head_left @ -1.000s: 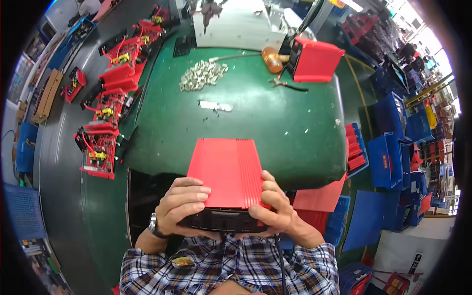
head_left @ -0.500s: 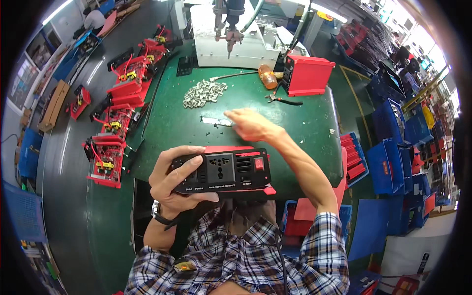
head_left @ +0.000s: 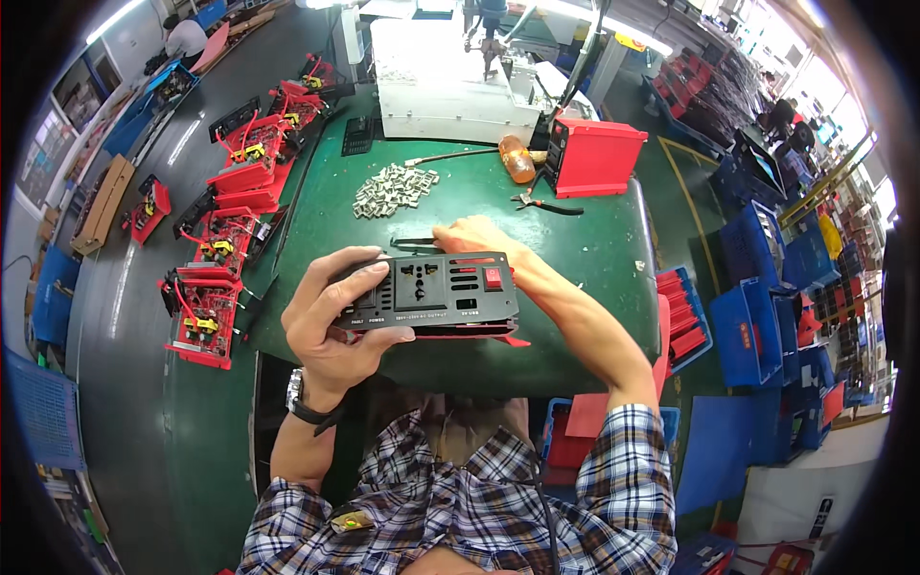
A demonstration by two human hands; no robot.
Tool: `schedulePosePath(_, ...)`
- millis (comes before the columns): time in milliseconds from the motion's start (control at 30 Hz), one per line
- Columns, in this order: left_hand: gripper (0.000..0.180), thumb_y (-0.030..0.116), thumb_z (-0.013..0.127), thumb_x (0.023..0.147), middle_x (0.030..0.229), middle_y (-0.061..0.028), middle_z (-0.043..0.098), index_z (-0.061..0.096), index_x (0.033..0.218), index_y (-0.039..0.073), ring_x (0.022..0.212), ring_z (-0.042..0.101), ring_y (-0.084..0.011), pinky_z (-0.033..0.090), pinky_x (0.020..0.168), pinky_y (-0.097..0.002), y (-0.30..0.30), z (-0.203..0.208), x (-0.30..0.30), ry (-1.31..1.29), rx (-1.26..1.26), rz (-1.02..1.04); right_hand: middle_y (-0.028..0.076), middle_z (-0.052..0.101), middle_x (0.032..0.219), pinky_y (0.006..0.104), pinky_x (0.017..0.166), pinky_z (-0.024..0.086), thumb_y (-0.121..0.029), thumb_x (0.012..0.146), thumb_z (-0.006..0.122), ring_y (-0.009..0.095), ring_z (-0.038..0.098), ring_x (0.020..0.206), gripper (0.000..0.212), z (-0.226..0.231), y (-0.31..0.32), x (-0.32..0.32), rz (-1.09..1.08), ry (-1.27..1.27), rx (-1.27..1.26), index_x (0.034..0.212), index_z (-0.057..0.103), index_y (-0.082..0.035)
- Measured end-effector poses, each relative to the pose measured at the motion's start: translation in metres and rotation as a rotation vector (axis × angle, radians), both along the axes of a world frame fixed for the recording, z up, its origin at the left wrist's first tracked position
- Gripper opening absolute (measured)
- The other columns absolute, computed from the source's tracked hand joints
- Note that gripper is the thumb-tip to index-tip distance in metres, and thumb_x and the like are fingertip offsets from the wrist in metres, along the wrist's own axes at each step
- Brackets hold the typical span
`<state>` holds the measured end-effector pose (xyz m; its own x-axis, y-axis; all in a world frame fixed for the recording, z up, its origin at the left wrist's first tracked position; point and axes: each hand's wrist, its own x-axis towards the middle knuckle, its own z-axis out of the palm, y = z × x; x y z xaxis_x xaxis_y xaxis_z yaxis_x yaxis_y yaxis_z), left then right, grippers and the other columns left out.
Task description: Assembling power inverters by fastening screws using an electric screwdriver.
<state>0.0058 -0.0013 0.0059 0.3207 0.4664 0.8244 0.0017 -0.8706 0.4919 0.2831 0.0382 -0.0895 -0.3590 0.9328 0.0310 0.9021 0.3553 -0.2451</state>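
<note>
My left hand (head_left: pixel 331 311) is closed around a power inverter (head_left: pixel 431 299) with a black end panel and a red casing. The panel carries a socket and a red switch and is tilted up toward me. Beyond the inverter, my right hand (head_left: pixel 476 238) has its fingers closed on a slim dark pair of tweezers (head_left: pixel 412 241) just over the green mat (head_left: pixel 316 225). The tweezers' tips point left, and the inverter hides part of the right hand's underside. A heap of small pale metal clips (head_left: pixel 393 190) lies beyond the tweezers.
Pliers (head_left: pixel 546 204), an amber-handled screwdriver (head_left: pixel 517 161) and a standing red casing (head_left: pixel 599 156) are at the far right of the mat. A white machine (head_left: pixel 450 96) stands behind. Opened red units (head_left: pixel 206 311) line the left side; blue bins (head_left: pixel 747 326) stand at right.
My right hand has closed on the tweezers, which lay on the mat, and lifted them slightly. My left hand has tipped the inverter back and shifted it a little left and away.
</note>
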Motion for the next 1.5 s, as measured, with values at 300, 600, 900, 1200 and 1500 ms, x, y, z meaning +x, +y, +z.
schedulePosePath(300, 0.062, 0.046, 0.09, 0.075, 0.112, -0.0196, 0.069, 0.071, 0.11, -0.002, 0.098, 0.068, -0.0285, 0.055, 0.085, -0.0357, 0.008, 0.002, -0.002, 0.011, -0.026, -0.004, 0.014, 0.065, 0.072, 0.035, 0.058, 0.046, -0.008, 0.097, 0.064, 0.019, 0.056, 0.06, 0.019, 0.087, -0.118, 0.056, -0.277, 0.532, 0.237, 0.112, 0.07, 0.001)
schedulePosePath(600, 0.056, 0.029, 0.096, 0.067, 0.109, -0.0156, 0.07, 0.072, 0.109, 0.002, 0.094, 0.07, -0.0275, 0.057, 0.079, -0.035, 0.012, 0.004, 0.005, -0.018, -0.017, -0.005, 0.015, 0.073, 0.077, 0.0323, 0.057, 0.049, 0.007, 0.078, 0.07, 0.026, 0.067, 0.061, 0.021, 0.137, -0.19, 0.018, -0.088, 0.471, 0.519, 0.099, 0.073, 0.006)
schedulePosePath(900, 0.059, 0.037, 0.093, 0.07, 0.11, -0.0172, 0.07, 0.071, 0.11, 0.0, 0.096, 0.069, -0.0276, 0.056, 0.082, -0.0351, 0.009, 0.004, 0.005, -0.011, -0.023, -0.009, 0.006, 0.045, 0.06, 0.0357, 0.049, 0.039, 0.005, 0.073, 0.076, 0.022, 0.048, 0.05, 0.034, 0.167, -0.188, -0.015, 0.055, 0.203, 0.475, 0.107, 0.072, 0.007)
schedulePosePath(1200, 0.064, 0.045, 0.092, 0.071, 0.11, -0.0192, 0.07, 0.071, 0.111, -0.001, 0.097, 0.069, -0.0289, 0.055, 0.083, -0.0358, 0.009, -0.001, 0.001, -0.016, -0.008, -0.008, 0.005, 0.045, 0.061, 0.0354, 0.053, 0.045, 0.0, 0.073, 0.077, 0.022, 0.05, 0.052, 0.032, 0.179, -0.189, -0.022, 0.069, 0.117, 0.448, 0.105, 0.073, 0.005)
schedulePosePath(1500, 0.067, 0.047, 0.092, 0.069, 0.11, -0.0197, 0.07, 0.072, 0.111, -0.001, 0.096, 0.07, -0.0296, 0.056, 0.081, -0.0363, 0.005, -0.002, -0.001, -0.014, 0.005, -0.013, 0.005, 0.041, 0.063, 0.0373, 0.054, 0.047, 0.0, 0.072, 0.074, 0.023, 0.055, 0.059, 0.04, 0.205, -0.201, -0.039, -0.008, -0.131, 0.312, 0.111, 0.07, 0.002)
